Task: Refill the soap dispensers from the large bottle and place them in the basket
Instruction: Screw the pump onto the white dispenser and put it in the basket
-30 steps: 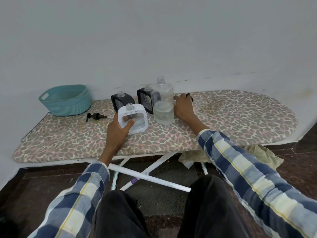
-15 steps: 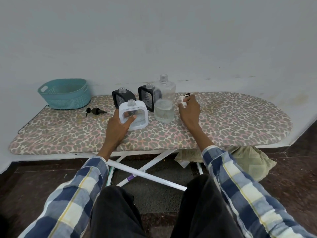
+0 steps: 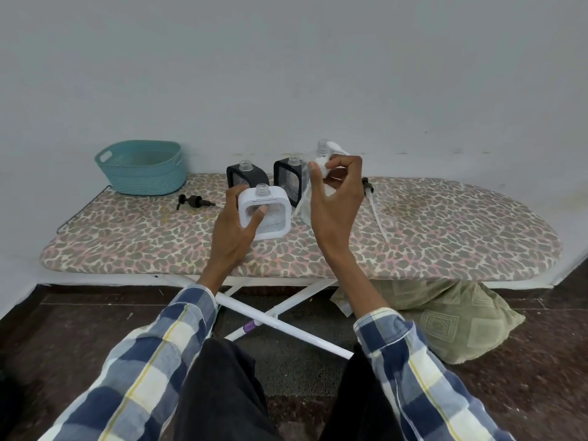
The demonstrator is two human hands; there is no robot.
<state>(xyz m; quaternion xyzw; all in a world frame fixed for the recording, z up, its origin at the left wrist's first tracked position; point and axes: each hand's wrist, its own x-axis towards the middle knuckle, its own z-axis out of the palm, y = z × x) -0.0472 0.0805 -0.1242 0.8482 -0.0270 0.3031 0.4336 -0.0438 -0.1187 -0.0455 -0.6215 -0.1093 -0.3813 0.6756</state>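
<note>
The right hand (image 3: 334,205) is raised, its fingers (image 3: 318,176) pinching a white pump head (image 3: 327,154) whose tube hangs down. The left hand (image 3: 235,230) grips the white soap dispenser (image 3: 265,211) standing on the ironing board (image 3: 445,230). Two black dispensers (image 3: 246,176) stand at its 12 o'clock, the teal basket (image 3: 143,168) at 10 o'clock, and a black pump (image 3: 194,202) lies at 9 o'clock.

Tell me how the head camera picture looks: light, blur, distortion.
Head view: soft, even light with faint shadows; wide-angle lens bows the ironing board; right hand and the white pump it pinches look slightly smeared; left hand on the white dispenser is sharp.
</note>
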